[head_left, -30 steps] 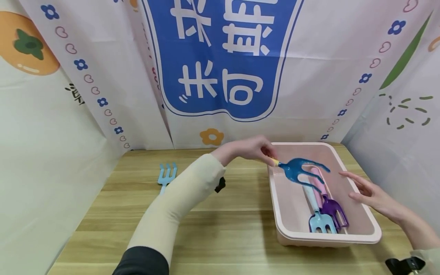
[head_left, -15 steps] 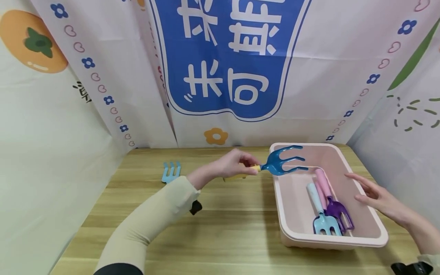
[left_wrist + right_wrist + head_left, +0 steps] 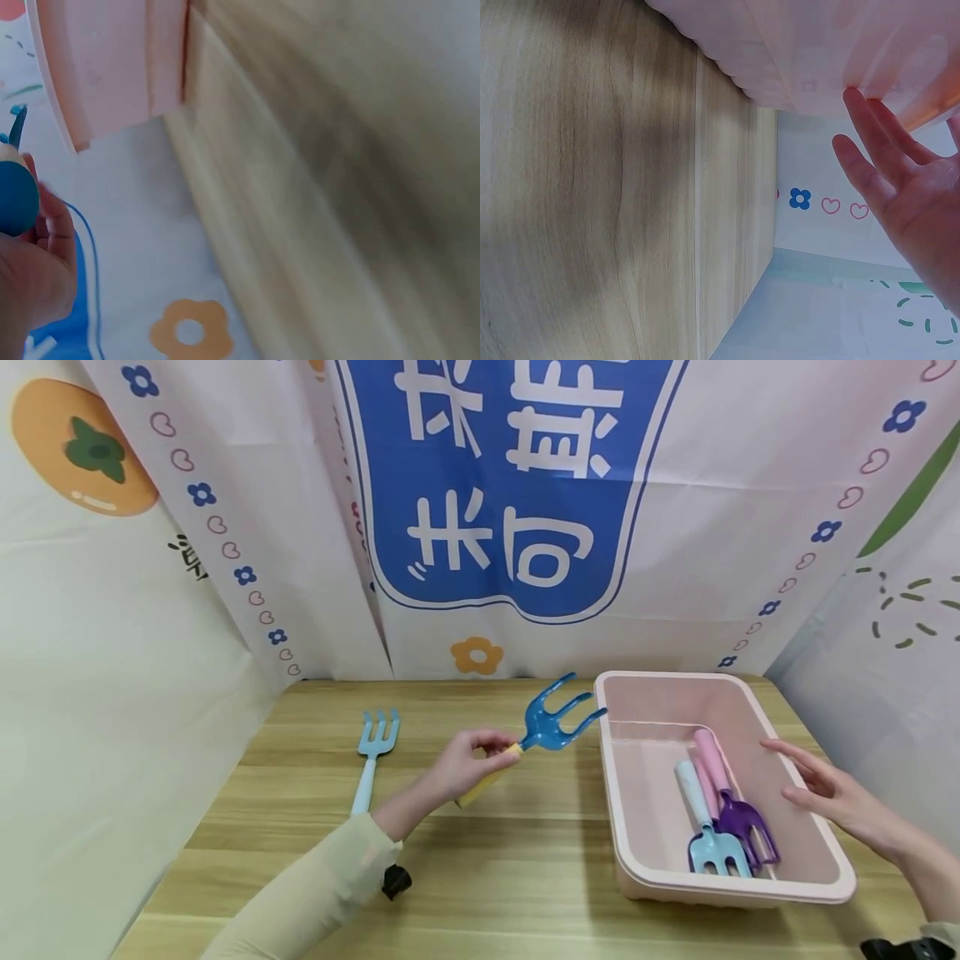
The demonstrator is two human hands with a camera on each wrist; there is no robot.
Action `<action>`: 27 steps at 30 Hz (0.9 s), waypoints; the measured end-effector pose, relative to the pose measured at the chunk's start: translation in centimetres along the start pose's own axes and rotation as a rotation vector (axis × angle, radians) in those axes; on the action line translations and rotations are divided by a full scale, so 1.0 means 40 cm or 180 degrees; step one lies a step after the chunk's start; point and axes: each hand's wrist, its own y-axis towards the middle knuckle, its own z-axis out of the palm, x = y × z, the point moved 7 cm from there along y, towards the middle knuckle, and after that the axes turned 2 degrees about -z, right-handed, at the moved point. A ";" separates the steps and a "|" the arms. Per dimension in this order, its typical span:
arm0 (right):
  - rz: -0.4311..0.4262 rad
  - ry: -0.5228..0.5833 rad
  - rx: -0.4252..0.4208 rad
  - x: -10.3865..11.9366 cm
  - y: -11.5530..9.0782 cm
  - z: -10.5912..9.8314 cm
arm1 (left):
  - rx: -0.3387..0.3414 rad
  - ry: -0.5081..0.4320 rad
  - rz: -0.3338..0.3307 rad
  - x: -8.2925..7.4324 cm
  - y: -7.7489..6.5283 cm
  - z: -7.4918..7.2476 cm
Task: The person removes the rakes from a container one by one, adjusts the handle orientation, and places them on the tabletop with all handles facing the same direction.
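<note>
My left hand (image 3: pixel 467 768) holds a small garden fork (image 3: pixel 546 728) by its yellow handle, its blue three-pronged head pointing up and right above the table. In the left wrist view the curled fingers (image 3: pixel 56 225) show round the handle's blue end. My right hand (image 3: pixel 851 800) rests at the right rim of a pink plastic bin (image 3: pixel 738 892), fingers extended; the right wrist view shows its fingertips against the bin's wall. Inside the bin lie a light-blue fork (image 3: pixel 716 850), a purple fork (image 3: pixel 742 822) with a pink handle, and another pink handle (image 3: pixel 706 785) partly hidden under them.
Another light-blue garden fork (image 3: pixel 378 743) lies on the wooden table (image 3: pixel 510 893) to the left, its handle end behind my left forearm. A printed white cloth (image 3: pixel 675 568) hangs behind the table and along both sides.
My left hand has carried the blue fork leftward from over the bin to above the middle of the table. My right hand has stayed at the bin's rim.
</note>
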 end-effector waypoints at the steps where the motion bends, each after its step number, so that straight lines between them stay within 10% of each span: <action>1: 0.0007 0.0003 0.0001 0.000 -0.001 0.000 | -0.0075 -0.0035 -0.0019 0.012 -0.007 -0.005; 17: -0.0007 -0.0028 -0.0017 0.005 0.000 -0.005 | -0.0688 0.0082 -0.0873 0.179 -0.107 -0.082; 27: -0.0033 0.0021 -0.0010 -0.003 0.000 -0.003 | -0.1186 0.0352 -0.1051 0.258 -0.139 -0.162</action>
